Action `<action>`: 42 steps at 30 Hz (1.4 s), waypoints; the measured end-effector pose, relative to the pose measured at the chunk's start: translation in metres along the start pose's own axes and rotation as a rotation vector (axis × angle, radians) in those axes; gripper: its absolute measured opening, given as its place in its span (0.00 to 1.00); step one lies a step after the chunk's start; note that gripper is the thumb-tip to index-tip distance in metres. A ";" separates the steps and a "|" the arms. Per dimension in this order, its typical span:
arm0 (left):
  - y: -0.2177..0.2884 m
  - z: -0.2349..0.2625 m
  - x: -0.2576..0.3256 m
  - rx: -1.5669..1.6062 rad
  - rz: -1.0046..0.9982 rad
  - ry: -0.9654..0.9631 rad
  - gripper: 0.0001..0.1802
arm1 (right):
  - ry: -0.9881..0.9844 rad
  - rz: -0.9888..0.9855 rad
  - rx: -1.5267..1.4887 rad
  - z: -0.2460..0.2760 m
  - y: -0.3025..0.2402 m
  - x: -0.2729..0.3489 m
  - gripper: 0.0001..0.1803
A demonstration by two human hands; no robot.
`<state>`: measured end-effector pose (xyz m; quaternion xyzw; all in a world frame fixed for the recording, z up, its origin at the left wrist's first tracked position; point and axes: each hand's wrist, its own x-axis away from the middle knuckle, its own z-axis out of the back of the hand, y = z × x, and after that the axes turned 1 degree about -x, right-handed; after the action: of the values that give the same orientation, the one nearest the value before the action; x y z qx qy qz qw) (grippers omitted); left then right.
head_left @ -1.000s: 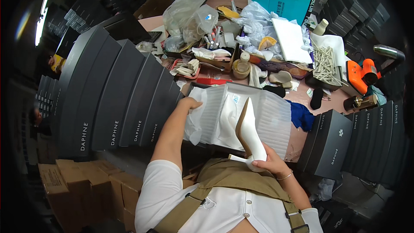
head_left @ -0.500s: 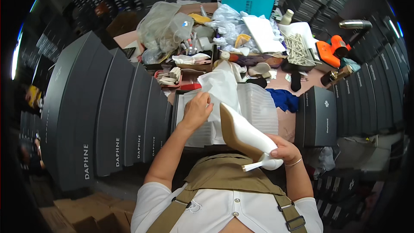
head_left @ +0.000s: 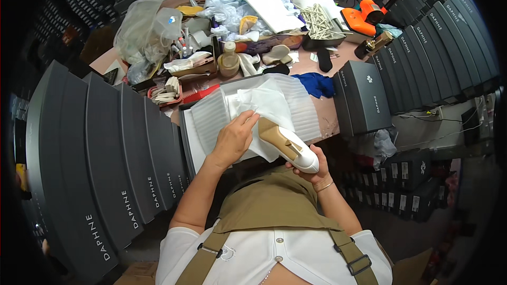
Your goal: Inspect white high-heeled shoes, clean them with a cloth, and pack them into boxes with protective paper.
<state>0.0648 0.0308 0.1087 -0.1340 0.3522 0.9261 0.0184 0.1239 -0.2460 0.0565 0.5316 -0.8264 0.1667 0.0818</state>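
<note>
A white high-heeled shoe (head_left: 306, 161) with a tan sole is in my right hand (head_left: 318, 171), gripped around its heel end. Its sole faces up and its toe points away to the left. My left hand (head_left: 232, 140) has its fingertips pinched at the near edge of a sheet of white tissue paper (head_left: 269, 100). The tissue spreads under the shoe's toe, over an open shoe box (head_left: 186, 140) lined with ribbed translucent wrapping (head_left: 303, 106). What lies beneath the wrapping is hidden.
Tall dark shoe boxes (head_left: 63, 163) stand in a row at left; more boxes (head_left: 364, 97) stand at right. Behind lie plastic bags (head_left: 140, 37), a bottle (head_left: 228, 60), a blue cloth (head_left: 317, 84), a tray of white sticks (head_left: 319, 24) and an orange tool (head_left: 359, 20).
The shoe has turned so its sole faces up more and has come over the tissue. My right hand moved forward and left with it. The whole view has shifted.
</note>
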 end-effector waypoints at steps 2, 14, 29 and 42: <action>0.006 -0.004 -0.006 0.066 -0.004 -0.099 0.26 | -0.041 0.012 -0.028 0.008 -0.004 0.006 0.34; 0.092 -0.027 -0.035 0.214 -0.347 -0.102 0.32 | 0.186 0.354 -0.090 -0.055 -0.016 -0.012 0.21; 0.069 -0.111 -0.017 0.640 -0.268 -0.384 0.21 | 0.644 0.718 2.322 0.059 -0.114 -0.073 0.19; -0.070 -0.128 0.135 1.751 1.230 0.867 0.16 | 0.019 0.479 2.310 0.042 0.014 -0.163 0.29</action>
<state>-0.0261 -0.0092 -0.0633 -0.1879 0.8564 0.0932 -0.4719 0.1819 -0.1169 -0.0367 0.1203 -0.2632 0.8309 -0.4752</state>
